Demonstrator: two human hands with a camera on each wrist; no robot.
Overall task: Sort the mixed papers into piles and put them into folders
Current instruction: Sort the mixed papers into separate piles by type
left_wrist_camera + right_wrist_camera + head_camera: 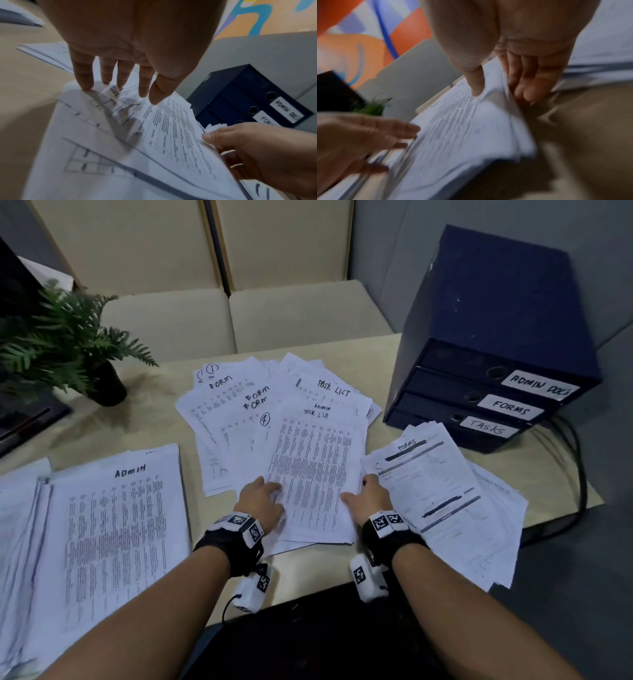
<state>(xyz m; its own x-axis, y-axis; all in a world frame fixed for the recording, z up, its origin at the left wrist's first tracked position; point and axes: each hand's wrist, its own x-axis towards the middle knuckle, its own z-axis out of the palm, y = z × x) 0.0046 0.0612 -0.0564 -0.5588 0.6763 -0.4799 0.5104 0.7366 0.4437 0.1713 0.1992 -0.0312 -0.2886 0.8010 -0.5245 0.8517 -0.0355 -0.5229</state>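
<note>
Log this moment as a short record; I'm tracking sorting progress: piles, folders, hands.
unsorted pile: centre, fanned, sheets marked FORM, TASK LIST, ADMIN
admin pile: left, headed ADMIN
forms pile: right, headed FORMS
folders: three, blue, stacked, labelled ADMIN DOCS, FORMS, TASKS
left hand: fingers flat on top sheets of unsorted pile
right hand: pinches those sheets' right edge, thumb on top
</note>
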